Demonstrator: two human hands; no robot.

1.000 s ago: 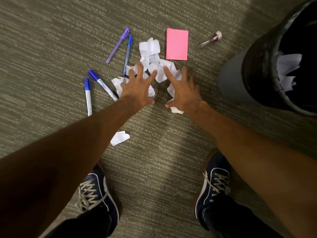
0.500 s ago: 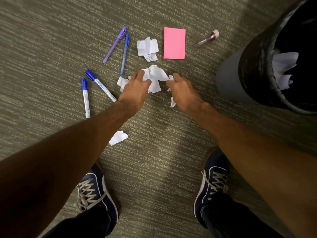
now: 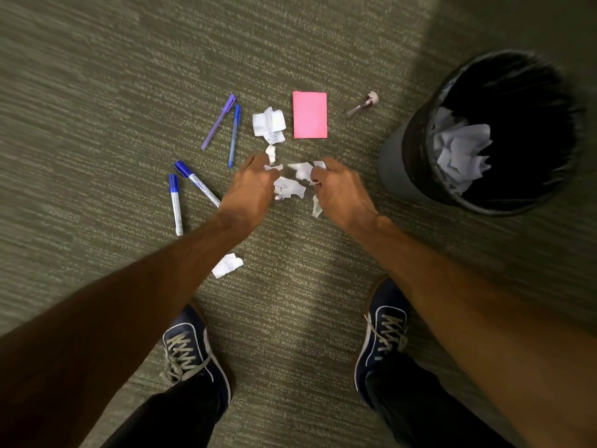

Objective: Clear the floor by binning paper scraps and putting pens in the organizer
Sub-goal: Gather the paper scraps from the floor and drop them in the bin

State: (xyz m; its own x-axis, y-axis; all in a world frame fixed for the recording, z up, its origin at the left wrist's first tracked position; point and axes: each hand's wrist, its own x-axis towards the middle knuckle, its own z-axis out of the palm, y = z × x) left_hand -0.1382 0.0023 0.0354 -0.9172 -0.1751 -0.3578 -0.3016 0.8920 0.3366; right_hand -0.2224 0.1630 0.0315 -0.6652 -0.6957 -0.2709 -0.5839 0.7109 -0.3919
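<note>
Head view: the left hand [image 3: 250, 189] and right hand [image 3: 339, 189] are both curled around white scraps [image 3: 290, 185] just above the floor [image 3: 97, 92], gathering them. The bin [image 3: 484, 134], right of them, already holds paper. Left to do, I judge: a scrap [image 3: 269, 122] by the pink pad [image 3: 310, 114], another [image 3: 227, 265] near the shoe, and four pens [image 3: 176, 205]; no organizer shows

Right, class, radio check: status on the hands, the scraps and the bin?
Left hand and right hand closing on paper scraps. Bin open at right, paper inside. Loose scrap and four pens on carpet. Path clear.
</note>
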